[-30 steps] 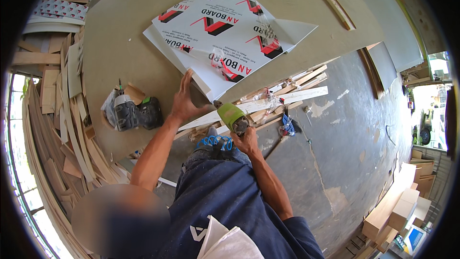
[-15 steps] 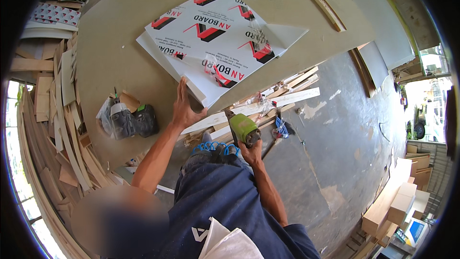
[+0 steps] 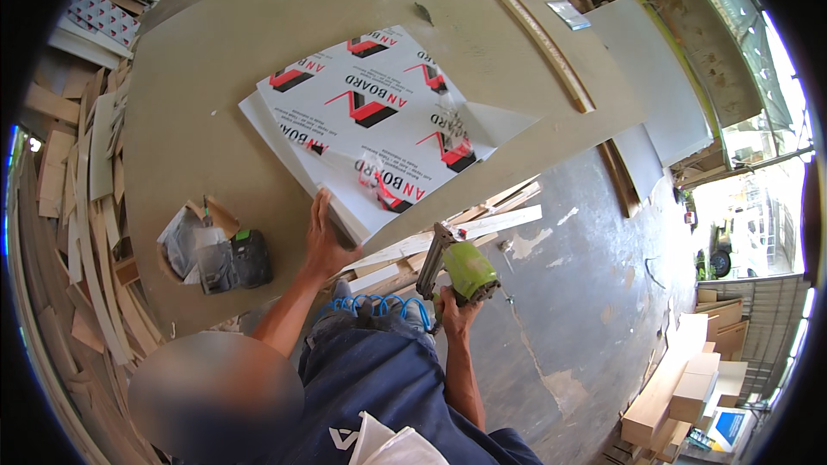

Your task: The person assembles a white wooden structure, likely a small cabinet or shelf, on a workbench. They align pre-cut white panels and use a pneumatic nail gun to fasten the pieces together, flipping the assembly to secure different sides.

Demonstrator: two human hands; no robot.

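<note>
A white panel assembly (image 3: pixel 353 112), covered in printed film with red and black marks, lies on the worktable; the film is peeled and crumpled towards its near and right corners. At its near-left edge, my left hand (image 3: pixel 329 241) grips the corner, fingers along the outside and thumb towards the near end. My right hand (image 3: pixel 457 312) is closed round the handle of a green and black nail gun (image 3: pixel 469 274), held off the table's near edge, apart from the panel. A blue coiled air hose (image 3: pixel 383 306) hangs near my feet.
On the olive worktable (image 3: pixel 181 181), a cordless drill (image 3: pixel 233 260) lies at left. A long narrow strip (image 3: pixel 530 30) lies at the far right. Wood offcuts (image 3: pixel 508 222) cover the floor beneath the near edge; stacked boards (image 3: pixel 108 207) stand left, and boxes (image 3: pixel 693 387) right.
My right hand has swung the nail gun right and turned it, its nose now showing more upright. The left hand keeps its hold on the panel's corner. The whole view has shifted slightly.
</note>
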